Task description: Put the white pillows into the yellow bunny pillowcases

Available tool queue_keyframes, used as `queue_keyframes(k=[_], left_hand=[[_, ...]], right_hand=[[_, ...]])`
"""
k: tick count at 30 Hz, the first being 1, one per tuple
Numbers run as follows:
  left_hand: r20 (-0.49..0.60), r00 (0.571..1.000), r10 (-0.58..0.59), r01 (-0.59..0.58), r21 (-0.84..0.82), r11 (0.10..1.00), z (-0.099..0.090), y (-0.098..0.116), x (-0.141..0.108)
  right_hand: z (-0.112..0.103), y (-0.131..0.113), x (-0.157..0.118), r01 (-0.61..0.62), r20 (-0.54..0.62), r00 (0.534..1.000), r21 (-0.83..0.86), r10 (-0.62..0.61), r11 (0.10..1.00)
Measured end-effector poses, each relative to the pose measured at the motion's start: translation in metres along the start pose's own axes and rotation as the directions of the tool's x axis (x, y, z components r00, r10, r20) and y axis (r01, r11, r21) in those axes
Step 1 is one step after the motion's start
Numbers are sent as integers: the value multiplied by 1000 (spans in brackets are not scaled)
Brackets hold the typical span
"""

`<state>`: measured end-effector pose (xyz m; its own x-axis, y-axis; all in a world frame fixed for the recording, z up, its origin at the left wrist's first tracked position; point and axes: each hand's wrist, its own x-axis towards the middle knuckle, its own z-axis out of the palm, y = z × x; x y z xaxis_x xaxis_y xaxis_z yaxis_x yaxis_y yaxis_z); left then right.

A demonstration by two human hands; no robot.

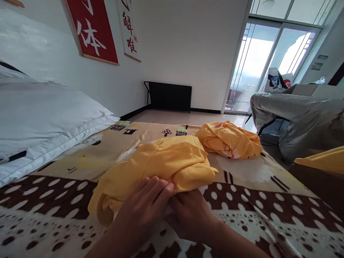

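A bunched yellow cloth (163, 157) lies in front of me on the patterned blanket (242, 175). Its near edge is in my left hand (146, 202), with the fingers curled closed over the fabric. Close against it on the right, my right hand (192, 215) is closed at the same near edge, its fingertips hidden under the cloth. A bit of white material shows beneath the cloth, and a loose fold hangs at its left end. Farther back to the right rests a second crumpled yellow cloth (228, 139) with pink printed patches; neither hand touches it.
White pillows (51, 118) are at the left by the wall. A black panel (170, 96) leans against the far wall. Plastic-covered furniture (295, 107) with bags on top stands at the right. More yellow fabric (322, 160) pokes in at the right edge, over a brown box.
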<state>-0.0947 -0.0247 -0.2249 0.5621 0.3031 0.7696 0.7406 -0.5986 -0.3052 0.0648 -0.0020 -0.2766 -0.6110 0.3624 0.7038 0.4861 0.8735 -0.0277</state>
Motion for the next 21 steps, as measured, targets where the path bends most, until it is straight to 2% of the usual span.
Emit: queue_keyframes(k=[4, 8, 11, 16, 18, 21], left_hand=[[43, 998, -43, 39, 89, 995, -6, -13, -1], [30, 989, -142, 137, 125, 983, -17, -27, -2], [60, 981, -187, 181, 98, 979, -22, -37, -4], [185, 958, -218, 208, 69, 976, -26, -47, -14], [203, 944, -258, 238, 119, 964, -27, -49, -19], [223, 894, -390, 329, 266, 906, -26, -50, -25]], right_hand=[[-12, 2, 5, -99, 17, 995, 5, 99, 995], [-14, 7, 6, -166, -88, 984, -93, 157, 982], [-10, 9, 5, -171, -193, 971, -166, 138, 971], [-5, 5, 4, -186, -306, 946, -232, 110, 955], [-4, 3, 4, -200, -329, 938, -243, 113, 949], [-3, 1, 1, -201, -388, 917, -254, 91, 946]])
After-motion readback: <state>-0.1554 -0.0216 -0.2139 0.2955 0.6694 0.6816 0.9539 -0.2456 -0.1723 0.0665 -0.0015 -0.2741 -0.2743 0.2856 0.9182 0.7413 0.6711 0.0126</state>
